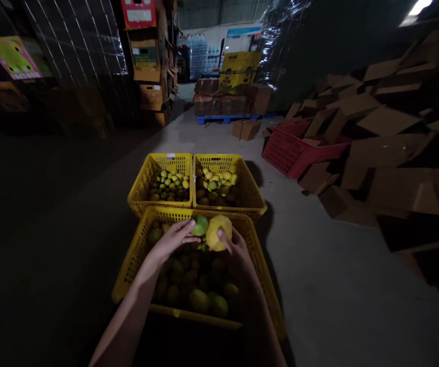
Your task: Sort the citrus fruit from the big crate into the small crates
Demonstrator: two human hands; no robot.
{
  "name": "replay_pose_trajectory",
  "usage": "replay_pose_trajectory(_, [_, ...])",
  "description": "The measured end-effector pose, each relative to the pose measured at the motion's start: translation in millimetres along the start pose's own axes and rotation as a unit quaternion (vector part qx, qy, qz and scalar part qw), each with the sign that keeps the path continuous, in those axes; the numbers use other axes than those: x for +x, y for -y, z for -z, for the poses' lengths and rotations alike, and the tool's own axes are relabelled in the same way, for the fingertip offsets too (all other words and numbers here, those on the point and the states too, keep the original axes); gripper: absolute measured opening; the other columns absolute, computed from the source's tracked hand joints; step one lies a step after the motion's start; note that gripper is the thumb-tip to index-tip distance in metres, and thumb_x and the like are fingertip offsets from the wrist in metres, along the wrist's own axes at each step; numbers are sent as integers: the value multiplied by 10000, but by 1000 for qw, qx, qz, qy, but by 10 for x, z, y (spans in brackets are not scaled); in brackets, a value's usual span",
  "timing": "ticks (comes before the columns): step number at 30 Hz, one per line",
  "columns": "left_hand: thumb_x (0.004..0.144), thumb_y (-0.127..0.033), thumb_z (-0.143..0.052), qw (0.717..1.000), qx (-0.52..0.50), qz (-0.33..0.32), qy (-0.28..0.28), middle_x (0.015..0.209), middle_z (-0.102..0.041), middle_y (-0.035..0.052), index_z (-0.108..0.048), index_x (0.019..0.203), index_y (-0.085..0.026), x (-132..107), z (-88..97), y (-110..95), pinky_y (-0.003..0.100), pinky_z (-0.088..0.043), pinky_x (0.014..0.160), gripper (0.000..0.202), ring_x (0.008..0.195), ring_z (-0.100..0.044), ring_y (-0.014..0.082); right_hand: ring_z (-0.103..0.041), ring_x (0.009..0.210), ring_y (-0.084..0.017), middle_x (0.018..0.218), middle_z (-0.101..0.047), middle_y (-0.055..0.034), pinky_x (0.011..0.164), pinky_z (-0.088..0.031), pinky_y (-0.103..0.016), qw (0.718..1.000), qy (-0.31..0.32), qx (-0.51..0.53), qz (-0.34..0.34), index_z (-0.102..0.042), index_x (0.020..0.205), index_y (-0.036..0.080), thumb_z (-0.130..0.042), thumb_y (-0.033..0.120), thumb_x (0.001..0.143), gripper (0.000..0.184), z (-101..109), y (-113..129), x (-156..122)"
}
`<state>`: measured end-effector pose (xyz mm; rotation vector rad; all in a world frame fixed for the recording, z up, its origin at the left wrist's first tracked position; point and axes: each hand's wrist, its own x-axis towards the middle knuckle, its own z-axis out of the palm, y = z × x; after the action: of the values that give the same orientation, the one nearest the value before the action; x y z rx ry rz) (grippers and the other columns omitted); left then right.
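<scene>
My left hand grips a green citrus fruit and my right hand grips a larger yellow one. Both fruits are held side by side, touching, over the far end of the near yellow crate, which is full of green and yellow fruit. Beyond it stand two smaller yellow crates: the left one holds small green and yellow fruit, the right one holds larger mixed fruit.
A red crate lies tilted at the right beside a big heap of flattened cardboard boxes. Stacked cartons and wrapped pallets stand at the left and back. Bare concrete floor lies to the right.
</scene>
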<state>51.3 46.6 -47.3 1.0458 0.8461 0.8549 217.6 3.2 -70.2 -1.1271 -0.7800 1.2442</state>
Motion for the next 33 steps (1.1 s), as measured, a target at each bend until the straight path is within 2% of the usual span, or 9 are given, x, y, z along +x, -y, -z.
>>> replay_pose_trajectory(4, [555, -297, -838, 993, 68, -98, 15, 1098, -678, 93, -665, 1084, -153, -10, 18, -20, 389, -449, 958, 575, 1026, -612, 244, -636, 863, -203, 1011, -667, -29, 734, -530, -315, 992, -37, -21, 119, -584, 1050, 235, -824, 287, 537, 569, -36, 8, -11])
replay_pose_trajectory(8, [555, -219, -835, 991, 67, -115, 23, 1087, -670, 73, -626, 1127, -183, -8, 37, -24, 353, -459, 915, 610, 1016, -610, 232, -608, 954, -196, 1071, -651, -14, 829, -496, -324, 987, -24, -22, 159, -577, 1092, 271, -824, 225, 531, 614, -42, 72, -28])
replay_pose_trajectory(12, [608, -210, -802, 993, 1, -118, 7, 1064, -667, 59, -637, 1063, -187, -14, 23, -12, 319, -460, 909, 484, 1021, -603, 216, -613, 900, -203, 999, -666, -10, 787, -499, -331, 991, -47, -6, 126, -599, 1022, 261, -823, 255, 523, 548, -3, 91, -26])
replay_pose_trajectory(16, [649, -196, -769, 994, -85, -69, 7, 1178, -624, 53, -652, 1065, -194, -9, 11, 21, 326, -459, 949, 433, 1073, -591, 217, -618, 821, -206, 884, -674, -19, 719, -493, -315, 995, -37, 17, 89, -621, 931, 227, -805, 308, 536, 443, 64, 72, -3])
replay_pose_trajectory(19, [719, -225, -722, 988, -150, -42, 9, 1084, -662, 51, -649, 1036, -184, 22, 8, 47, 354, -477, 950, 328, 998, -640, 208, -623, 852, -217, 896, -682, -21, 715, -483, -302, 997, -13, 34, 66, -640, 926, 227, -777, 332, 573, 393, 98, 89, 1])
replay_pose_trajectory(21, [746, -239, -700, 984, -176, -22, -10, 1005, -688, 59, -650, 1021, -165, 46, 1, 53, 368, -489, 940, 289, 919, -672, 205, -623, 871, -223, 892, -686, -24, 693, -479, -287, 998, -4, 31, 53, -658, 932, 223, -767, 339, 585, 382, 108, 108, -1])
replay_pose_trajectory(26, [773, -245, -679, 982, -170, 17, -75, 933, -711, 78, -687, 938, -108, 53, -19, 18, 349, -511, 918, 215, 844, -687, 189, -623, 724, -180, 811, -683, -18, 557, -454, -240, 999, -13, 50, 9, -651, 958, 216, -771, 378, 589, 420, 113, 120, -2])
replay_pose_trajectory(30, [743, -355, -710, 991, -127, 0, -27, 981, -705, 91, -700, 962, -106, 15, -16, -8, 348, -485, 956, 333, 913, -671, 202, -629, 704, -185, 773, -670, -27, 511, -451, -233, 998, -11, 65, -8, -647, 957, 200, -760, 396, 614, 411, 126, 73, 17])
replay_pose_trajectory(33, [703, -359, -743, 997, -76, -27, 8, 1066, -682, 95, -684, 1028, -125, -12, -22, 9, 374, -442, 998, 405, 1017, -631, 228, -629, 662, -185, 747, -666, -26, 491, -455, -245, 999, -15, 38, -7, -654, 945, 201, -721, 436, 641, 390, 124, -3, 55])
